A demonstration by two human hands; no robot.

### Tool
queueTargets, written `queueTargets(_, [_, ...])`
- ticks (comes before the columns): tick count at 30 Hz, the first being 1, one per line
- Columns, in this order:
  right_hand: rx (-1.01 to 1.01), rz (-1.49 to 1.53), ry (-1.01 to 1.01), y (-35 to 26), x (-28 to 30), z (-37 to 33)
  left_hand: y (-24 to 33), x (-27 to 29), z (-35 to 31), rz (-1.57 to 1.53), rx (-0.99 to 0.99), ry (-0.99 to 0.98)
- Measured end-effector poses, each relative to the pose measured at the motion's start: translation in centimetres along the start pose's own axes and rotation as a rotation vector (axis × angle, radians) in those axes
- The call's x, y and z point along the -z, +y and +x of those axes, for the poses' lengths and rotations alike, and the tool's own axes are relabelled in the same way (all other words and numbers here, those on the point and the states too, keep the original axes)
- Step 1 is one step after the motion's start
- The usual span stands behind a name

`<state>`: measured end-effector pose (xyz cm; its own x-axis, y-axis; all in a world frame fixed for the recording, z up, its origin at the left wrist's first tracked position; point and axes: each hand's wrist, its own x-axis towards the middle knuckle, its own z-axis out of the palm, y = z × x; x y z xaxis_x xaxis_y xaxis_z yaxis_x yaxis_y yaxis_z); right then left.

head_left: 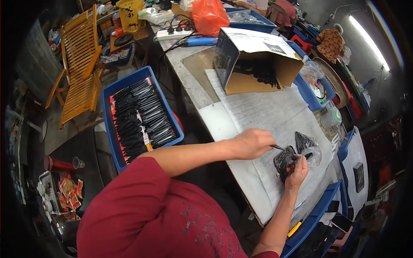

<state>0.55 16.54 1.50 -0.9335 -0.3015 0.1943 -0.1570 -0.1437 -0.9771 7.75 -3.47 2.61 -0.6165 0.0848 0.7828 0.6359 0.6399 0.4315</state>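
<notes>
My left hand [254, 144] is closed, with a thin dark stick-like piece [277, 147] sticking out of its fingers toward the right. My right hand [297, 171] is pinched beside a clear bag of small black parts [284, 161]; what sits between its fingertips is too small to make out. Another clear bag with black parts [304, 141] lies just beyond, its crumpled plastic near my right fingers. Both bags rest on a white sheet [266, 116] over the worktable.
An open carton [258, 64] on its side holds black parts. A blue tray [154, 71] of packaged black pointed items stands left of the table. Blue bins [316, 103] line the right side. A power strip [174, 34], blue electric screwdriver [200, 41] and red bag [210, 17] lie at the far end.
</notes>
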Motion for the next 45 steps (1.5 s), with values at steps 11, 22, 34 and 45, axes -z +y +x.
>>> queueTargets(11, [0.086,-0.046,0.083,0.6,0.4,0.1,-1.8,18.1,-10.8,0.334,0.631,-0.092])
queueTargets(22, [0.105,-0.115,0.059,2.0,2.7,0.9,-3.1,30.5,-21.9,0.739,1.049,0.035])
queueTargets(34, [0.121,-0.207,0.027,2.4,3.1,1.0,-4.6,30.6,-28.8,0.82,1.209,0.036])
queueTargets(45, [0.138,-0.188,0.008,2.7,3.2,1.0,-5.9,29.1,-31.8,0.898,1.27,-0.035])
